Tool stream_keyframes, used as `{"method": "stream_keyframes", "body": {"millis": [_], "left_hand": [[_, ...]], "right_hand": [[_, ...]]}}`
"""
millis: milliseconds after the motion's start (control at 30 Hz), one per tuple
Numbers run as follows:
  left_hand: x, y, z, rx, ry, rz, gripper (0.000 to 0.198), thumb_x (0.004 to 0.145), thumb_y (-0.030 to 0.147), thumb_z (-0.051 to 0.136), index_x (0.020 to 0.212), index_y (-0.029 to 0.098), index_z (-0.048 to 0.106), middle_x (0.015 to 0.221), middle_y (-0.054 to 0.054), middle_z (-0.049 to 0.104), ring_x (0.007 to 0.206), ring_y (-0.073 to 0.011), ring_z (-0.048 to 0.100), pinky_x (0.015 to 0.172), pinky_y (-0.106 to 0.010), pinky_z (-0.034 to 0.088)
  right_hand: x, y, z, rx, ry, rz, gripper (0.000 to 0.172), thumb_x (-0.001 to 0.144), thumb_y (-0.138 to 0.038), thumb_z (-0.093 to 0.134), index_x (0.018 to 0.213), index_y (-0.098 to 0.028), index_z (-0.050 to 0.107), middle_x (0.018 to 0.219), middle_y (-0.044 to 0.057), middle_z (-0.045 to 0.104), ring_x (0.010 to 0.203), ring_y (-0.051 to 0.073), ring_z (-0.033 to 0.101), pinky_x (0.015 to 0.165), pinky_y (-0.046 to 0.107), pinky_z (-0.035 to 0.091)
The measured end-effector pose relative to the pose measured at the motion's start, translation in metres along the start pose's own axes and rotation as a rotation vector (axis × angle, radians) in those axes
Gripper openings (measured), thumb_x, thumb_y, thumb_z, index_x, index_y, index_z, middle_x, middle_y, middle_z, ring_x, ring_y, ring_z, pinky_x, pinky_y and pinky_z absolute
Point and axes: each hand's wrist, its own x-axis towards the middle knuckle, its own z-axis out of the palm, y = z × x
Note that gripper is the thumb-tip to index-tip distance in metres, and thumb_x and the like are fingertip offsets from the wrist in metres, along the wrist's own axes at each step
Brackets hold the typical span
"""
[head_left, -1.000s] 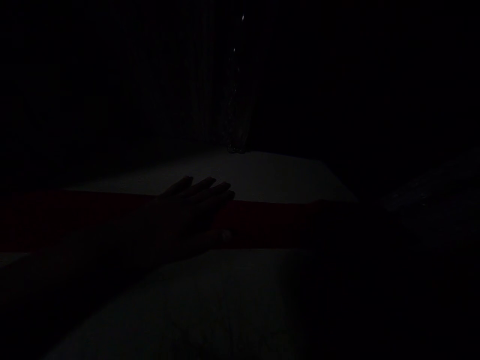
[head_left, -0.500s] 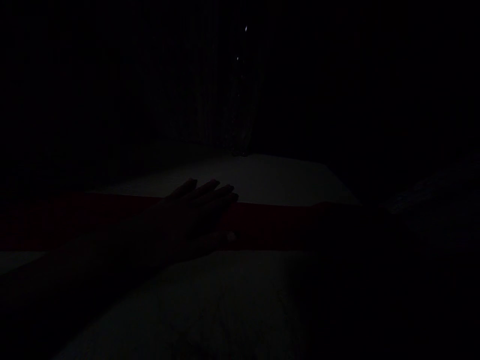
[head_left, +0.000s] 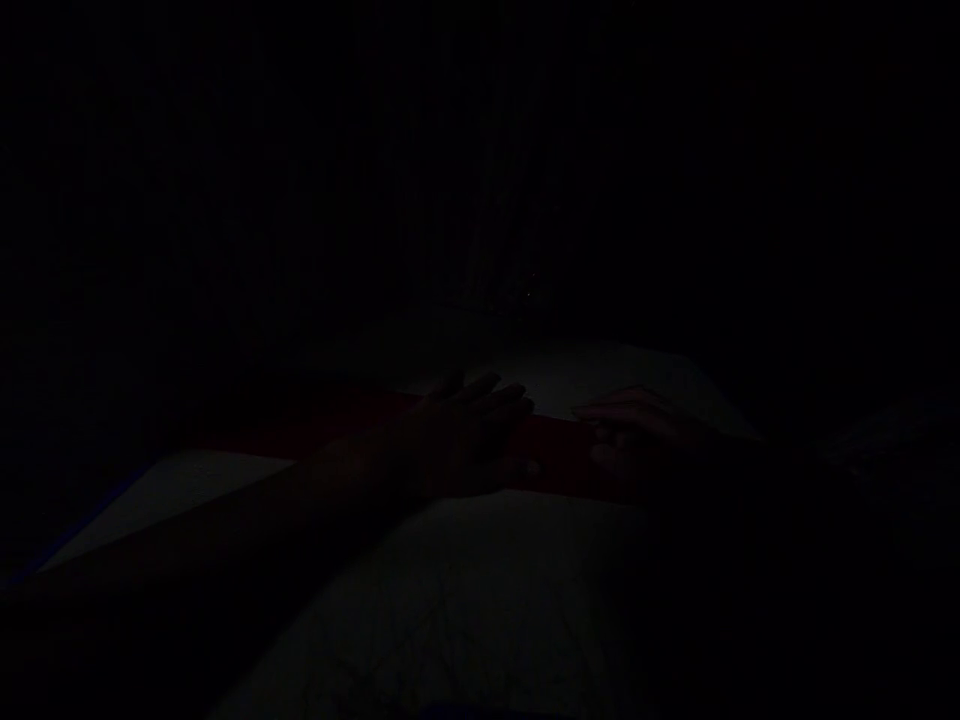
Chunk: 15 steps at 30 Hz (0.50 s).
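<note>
The view is very dark. A long red strip, possibly cloth [head_left: 570, 460], lies across a pale surface [head_left: 480, 560]. My left hand [head_left: 472, 440] rests on the strip, palm down, its fingers spread and pointing to the right. To its right, my right hand [head_left: 645, 425] is over the strip with its fingertips towards the left hand. Some of its fingers look stretched out, and I see nothing held in them. Shadow hides much of that hand and its forearm.
A blue edge [head_left: 97, 520] runs along the pale surface at the left. Dim pale shapes [head_left: 870, 430] appear at the far right. Darkness hides the background.
My left hand appears farther right in the view and still lies flat on the red strip. My right hand has become visible over the strip. The view has shifted and darkened.
</note>
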Motion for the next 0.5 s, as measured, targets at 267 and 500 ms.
{"method": "stream_keyframes", "body": {"millis": [267, 500], "left_hand": [[-0.003, 0.004, -0.006, -0.009, 0.07, 0.018, 0.087, 0.099, 0.074, 0.035, 0.165, 0.02, 0.019, 0.171, -0.008, 0.015, 0.159, -0.0325, 0.01, 0.126, -0.063, 0.009], [-0.005, 0.008, -0.004, 0.023, 0.029, 0.067, 0.081, 0.102, 0.07, 0.032, 0.164, 0.018, 0.021, 0.17, -0.007, 0.016, 0.159, -0.0305, 0.005, 0.128, -0.062, 0.002]], "right_hand": [[0.005, -0.013, 0.039, -0.135, -0.08, -0.136, 0.06, 0.109, -0.046, 0.027, 0.161, -0.018, 0.033, 0.165, 0.009, 0.025, 0.155, 0.028, 0.024, 0.122, 0.064, 0.029], [-0.003, -0.031, 0.037, -0.087, -0.076, -0.043, 0.061, 0.109, -0.044, 0.021, 0.156, -0.009, 0.039, 0.163, 0.012, 0.03, 0.154, 0.026, 0.028, 0.123, 0.064, 0.026]]}}
